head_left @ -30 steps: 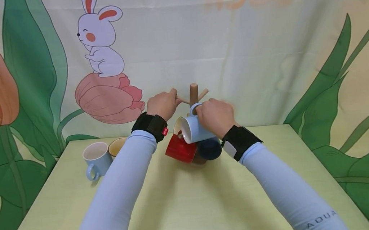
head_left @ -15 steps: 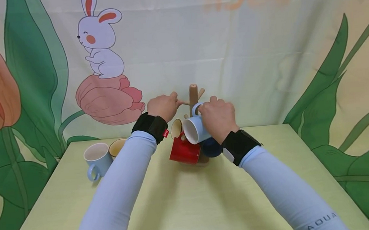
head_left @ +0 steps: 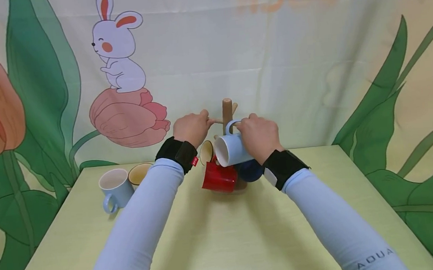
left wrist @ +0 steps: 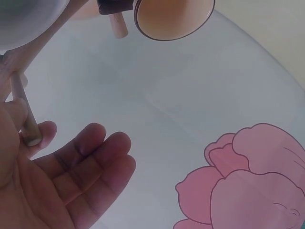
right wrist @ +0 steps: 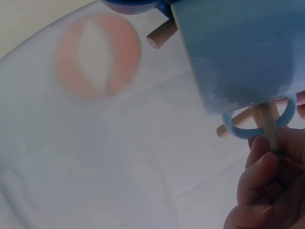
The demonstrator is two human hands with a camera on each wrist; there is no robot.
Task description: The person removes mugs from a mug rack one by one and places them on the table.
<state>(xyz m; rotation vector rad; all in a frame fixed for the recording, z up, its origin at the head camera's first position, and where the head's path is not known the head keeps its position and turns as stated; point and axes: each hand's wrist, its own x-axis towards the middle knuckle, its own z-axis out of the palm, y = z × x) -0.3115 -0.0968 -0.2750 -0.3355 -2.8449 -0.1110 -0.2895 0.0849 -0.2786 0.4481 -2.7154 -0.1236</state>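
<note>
A wooden mug tree (head_left: 227, 111) stands at the back middle of the table, partly hidden by mugs. My left hand (head_left: 191, 127) pinches the end of one bare peg (left wrist: 26, 112) between thumb and index finger; its other fingers are loosely bent. A light blue mug (head_left: 236, 149) hangs sideways by its handle on another peg (right wrist: 269, 128). The fingers of my right hand (head_left: 259, 138) curl round that peg's tip, right beside the handle. Lower on the tree hang a red mug (head_left: 221, 178), a dark blue mug (head_left: 251, 171) and a cream-lined mug (head_left: 206, 152).
At the table's back left, another light blue mug (head_left: 116, 186) stands upright next to a yellow-lined mug (head_left: 138, 174), which my left sleeve partly covers. A printed curtain (head_left: 294, 61) hangs close behind the table (head_left: 217, 245).
The mug tree has turned a little: its front mugs, red and dark blue, have shifted right and its rear peg left. Both hands keep their hold, the right moving slightly rightward.
</note>
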